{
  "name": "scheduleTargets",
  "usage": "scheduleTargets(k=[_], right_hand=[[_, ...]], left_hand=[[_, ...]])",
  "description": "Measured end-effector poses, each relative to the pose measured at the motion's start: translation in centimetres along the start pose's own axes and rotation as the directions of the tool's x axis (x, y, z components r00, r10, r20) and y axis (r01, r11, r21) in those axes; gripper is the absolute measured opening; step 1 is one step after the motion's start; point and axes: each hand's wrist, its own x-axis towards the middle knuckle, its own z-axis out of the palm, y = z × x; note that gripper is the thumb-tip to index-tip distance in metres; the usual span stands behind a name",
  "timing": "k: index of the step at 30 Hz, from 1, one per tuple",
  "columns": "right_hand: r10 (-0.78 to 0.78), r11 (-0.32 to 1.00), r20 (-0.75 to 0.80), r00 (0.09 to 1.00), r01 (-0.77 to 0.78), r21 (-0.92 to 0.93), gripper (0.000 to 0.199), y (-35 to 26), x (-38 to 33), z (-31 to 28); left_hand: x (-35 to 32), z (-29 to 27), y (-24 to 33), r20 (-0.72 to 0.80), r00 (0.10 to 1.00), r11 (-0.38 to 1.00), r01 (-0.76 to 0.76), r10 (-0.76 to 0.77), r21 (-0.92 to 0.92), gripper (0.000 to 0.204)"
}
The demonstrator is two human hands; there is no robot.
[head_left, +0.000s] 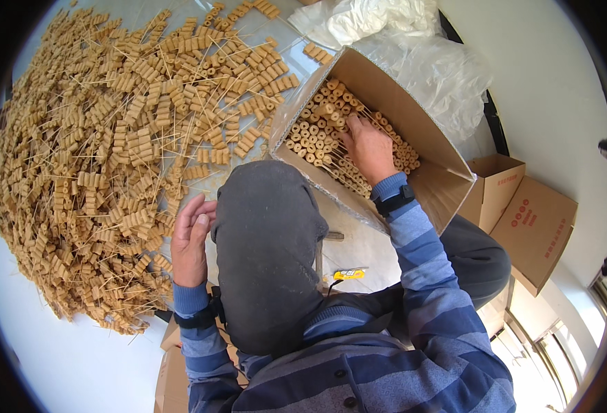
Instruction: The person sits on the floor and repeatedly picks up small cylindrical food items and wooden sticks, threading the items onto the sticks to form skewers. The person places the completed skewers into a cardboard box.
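Observation:
My right hand (371, 148) reaches into an open cardboard box (420, 113), its fingers bent and closed on a skewer of tan ring-shaped rolls (328, 111). That skewer lies on top of the packed ones, and my fingertips are partly hidden. Inside the box, skewered rolls (311, 140) stand close together with their round ends showing. My left hand (192, 237) is empty, with fingers apart, beside my raised knee (265, 227). To its left, a large heap of the same skewered rolls (110, 158) covers the work surface.
Crumpled clear plastic sheeting (427, 76) lies behind the box. Brown cartons (537, 227) stand at the right, beside the wall. A small yellow object (349, 274) is on the floor between my legs. More cardboard (172, 378) shows at the lower left.

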Motion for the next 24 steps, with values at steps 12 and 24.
scheduleTargets(k=[12, 24], right_hand=[[0.145, 0.978, -0.117, 0.983, -0.160, -0.134, 0.020, 1.9, -0.4, -4.9], [-0.009, 0.964, -0.298, 0.955, -0.071, -0.256, 0.011, 2.7, 4.5, -0.8]], left_hand=[[1.2, 0.4, 5.5, 0.036, 0.966, 0.960, -0.258, 0.256, 0.105, 0.040], [-0.1, 0.4, 0.9, 0.063, 0.993, 0.990, -0.105, 0.099, 0.097, 0.039]])
